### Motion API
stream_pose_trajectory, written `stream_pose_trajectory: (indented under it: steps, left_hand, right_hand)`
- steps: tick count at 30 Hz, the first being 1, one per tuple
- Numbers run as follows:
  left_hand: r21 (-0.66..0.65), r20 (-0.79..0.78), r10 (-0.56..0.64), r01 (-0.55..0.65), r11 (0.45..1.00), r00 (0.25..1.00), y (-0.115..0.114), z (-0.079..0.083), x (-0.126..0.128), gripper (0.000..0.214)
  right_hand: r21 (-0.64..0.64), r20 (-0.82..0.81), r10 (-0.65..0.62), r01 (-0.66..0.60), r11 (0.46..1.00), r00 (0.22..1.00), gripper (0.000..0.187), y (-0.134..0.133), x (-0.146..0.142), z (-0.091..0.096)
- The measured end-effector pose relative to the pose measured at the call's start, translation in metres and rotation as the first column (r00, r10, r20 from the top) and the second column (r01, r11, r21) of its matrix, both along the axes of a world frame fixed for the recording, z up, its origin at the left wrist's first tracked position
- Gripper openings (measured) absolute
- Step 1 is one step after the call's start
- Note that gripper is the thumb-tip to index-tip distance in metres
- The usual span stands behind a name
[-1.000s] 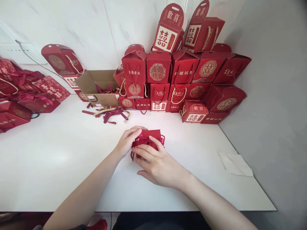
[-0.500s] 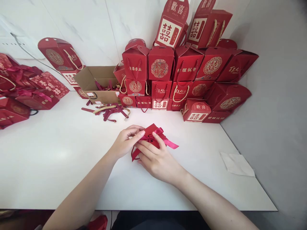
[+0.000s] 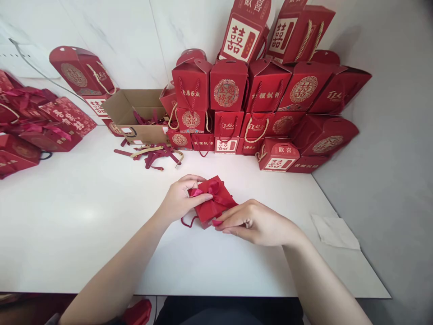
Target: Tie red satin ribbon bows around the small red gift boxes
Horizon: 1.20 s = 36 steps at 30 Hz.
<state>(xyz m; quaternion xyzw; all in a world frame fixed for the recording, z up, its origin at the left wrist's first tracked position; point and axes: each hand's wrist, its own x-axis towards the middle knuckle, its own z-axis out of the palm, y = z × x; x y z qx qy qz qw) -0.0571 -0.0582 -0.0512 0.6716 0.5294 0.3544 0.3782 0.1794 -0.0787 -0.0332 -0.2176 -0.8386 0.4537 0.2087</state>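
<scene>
On the white table in front of me stands a small red gift box [image 3: 204, 211], with a shiny red ribbon [image 3: 214, 188] tied in a bow on its top. A dark red cord handle [image 3: 189, 223] hangs out at its left side. My left hand [image 3: 184, 196] grips the box's left edge, its thumb pressed on the bow's knot and its other fingers partly hidden behind. Pinched between the fingertips of my right hand [image 3: 252, 222] is an end of the ribbon, at the box's near right side.
Stacked red gift boxes [image 3: 228, 90] line the wall at the back right. An open cardboard box [image 3: 149, 134] holds dark red strips, and several loose strips [image 3: 157, 155] lie before it. More red boxes [image 3: 50, 131] stand at left. A white paper [image 3: 334, 231] lies at right.
My right hand has moved off the top of the box to its near right and now pinches a ribbon end. My left thumb has shifted right onto the knot. The view has shifted slightly.
</scene>
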Motion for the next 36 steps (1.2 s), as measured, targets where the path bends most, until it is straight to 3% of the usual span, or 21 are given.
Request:
stream_pose_trajectory:
  steps: [5,6,8,10,12,14,20,29,34,36]
  left_hand:
    - [0.009,0.024,-0.027,0.027,1.000,0.999,-0.001,0.001,-0.001,0.038]
    - [0.009,0.039,-0.044,0.044,0.999,0.998,-0.001,0.001,0.000,0.038]
    - [-0.003,0.065,-0.072,0.072,0.997,0.995,-0.003,0.002,0.000,0.036]
    - [-0.012,0.071,-0.076,0.077,0.997,0.995,-0.005,0.002,0.003,0.029]
    - [-0.002,0.052,-0.092,0.092,0.996,0.994,-0.008,0.003,0.006,0.020]
    - [0.012,0.034,-0.141,0.141,0.990,0.989,-0.010,0.003,0.009,0.023]
    - [-0.012,0.056,-0.296,0.297,0.955,0.954,-0.011,0.005,0.010,0.016]
    - [-0.014,0.032,-0.240,0.241,0.971,0.970,-0.011,0.006,0.006,0.019]
    - [-0.055,0.132,-0.076,0.084,0.995,0.988,-0.019,0.003,0.018,0.019]
    - [-0.045,0.108,-0.075,0.080,0.996,0.991,-0.020,-0.001,0.021,0.016]
  right_hand:
    - [-0.286,0.003,0.150,-0.143,0.948,0.989,0.020,0.005,0.014,0.007]
    - [-0.330,-0.038,0.096,-0.103,0.938,0.995,0.021,0.006,0.016,0.007]
    - [-0.332,-0.137,-0.172,0.118,0.936,0.976,0.024,0.012,0.017,0.004]
    - [-0.246,-0.223,-0.441,0.387,0.889,0.869,0.023,0.019,0.013,-0.003]
    - [-0.151,-0.260,-0.534,0.512,0.846,0.805,0.024,0.026,0.003,-0.014]
    - [-0.129,-0.244,-0.500,0.483,0.866,0.831,0.030,0.030,-0.007,-0.023]
    - [-0.320,-0.229,-0.381,0.300,0.898,0.896,0.022,0.029,-0.020,-0.031]
    - [-0.346,-0.199,-0.333,0.252,0.904,0.922,0.028,0.029,-0.004,-0.023]
    - [-0.355,-0.275,-0.299,0.192,0.915,0.914,0.039,0.030,-0.001,-0.024]
    - [-0.362,-0.272,-0.301,0.193,0.912,0.914,0.040,0.031,-0.003,-0.025]
